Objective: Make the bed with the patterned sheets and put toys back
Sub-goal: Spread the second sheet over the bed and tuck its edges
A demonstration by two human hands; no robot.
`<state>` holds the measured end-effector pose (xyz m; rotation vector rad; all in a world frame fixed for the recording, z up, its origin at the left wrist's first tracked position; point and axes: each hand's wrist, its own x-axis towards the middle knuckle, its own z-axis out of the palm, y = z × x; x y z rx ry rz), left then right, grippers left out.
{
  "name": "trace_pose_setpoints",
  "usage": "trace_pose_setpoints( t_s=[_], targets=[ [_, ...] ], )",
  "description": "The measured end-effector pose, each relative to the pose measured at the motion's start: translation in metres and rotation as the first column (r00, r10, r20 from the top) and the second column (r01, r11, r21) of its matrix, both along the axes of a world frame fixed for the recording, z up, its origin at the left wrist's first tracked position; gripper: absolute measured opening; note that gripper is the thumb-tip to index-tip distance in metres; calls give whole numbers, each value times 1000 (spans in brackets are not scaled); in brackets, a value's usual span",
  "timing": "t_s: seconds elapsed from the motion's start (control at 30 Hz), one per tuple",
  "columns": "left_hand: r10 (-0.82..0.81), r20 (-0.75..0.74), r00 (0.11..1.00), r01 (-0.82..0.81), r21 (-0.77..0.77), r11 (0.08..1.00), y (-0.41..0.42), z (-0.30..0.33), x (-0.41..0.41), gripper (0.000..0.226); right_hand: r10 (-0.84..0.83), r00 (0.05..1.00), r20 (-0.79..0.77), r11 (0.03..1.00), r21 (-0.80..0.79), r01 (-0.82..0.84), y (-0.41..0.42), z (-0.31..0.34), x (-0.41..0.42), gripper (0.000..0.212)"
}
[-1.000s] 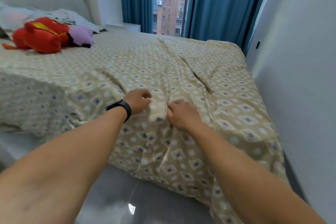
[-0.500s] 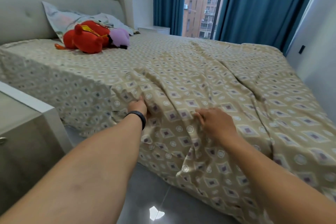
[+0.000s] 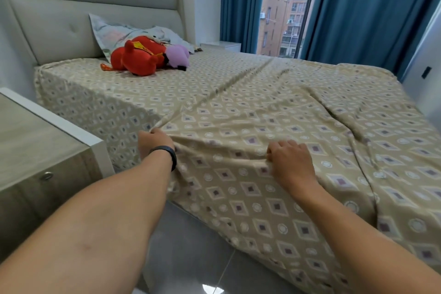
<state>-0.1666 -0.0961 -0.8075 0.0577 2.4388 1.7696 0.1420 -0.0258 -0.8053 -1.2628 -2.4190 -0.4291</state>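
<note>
A beige patterned sheet with diamond and circle prints covers the bed and hangs over its near side. My left hand, with a black band on the wrist, grips a bunched fold of the sheet at the near edge. To its right, my right hand has its fingers curled into the same edge of cloth. A long crease runs from my left hand toward the window. A red plush toy and a purple plush toy lie near the headboard, against a pale pillow.
A grey bedside cabinet with a white rim stands left of my left arm. The padded headboard is at the back left. Blue curtains frame a window. A white wall flanks the bed's right side. Glossy grey floor lies below.
The view has swung left, showing more headboard and cabinet. My hands have spread apart along the sheet's near edge, and the cloth between them is pulled flatter with fewer wrinkles.
</note>
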Motion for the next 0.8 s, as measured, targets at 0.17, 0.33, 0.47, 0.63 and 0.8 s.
trace_pose_setpoints(
  t_s=[0.17,0.33,0.47,0.63,0.8],
  targets=[
    [-141,172,975,160,-104,982,-1,-16,-10,67,68,998,16,991,-119,-66,7,0,4,19],
    [-350,68,934,355,-267,896,14,-8,27,78,73,992,104,979,-197,-52,6,-2,19,44],
    [-656,-364,661,503,-434,748,51,22,82,34,9,998,55,974,-227,4,9,15,65,37],
    [-898,-402,180,819,-445,363,92,55,195,19,-318,945,-75,924,-248,291,22,17,183,35],
    [-945,-12,-326,711,-662,-237,110,55,308,26,-769,594,-236,630,-437,642,16,2,297,49]
  ],
)
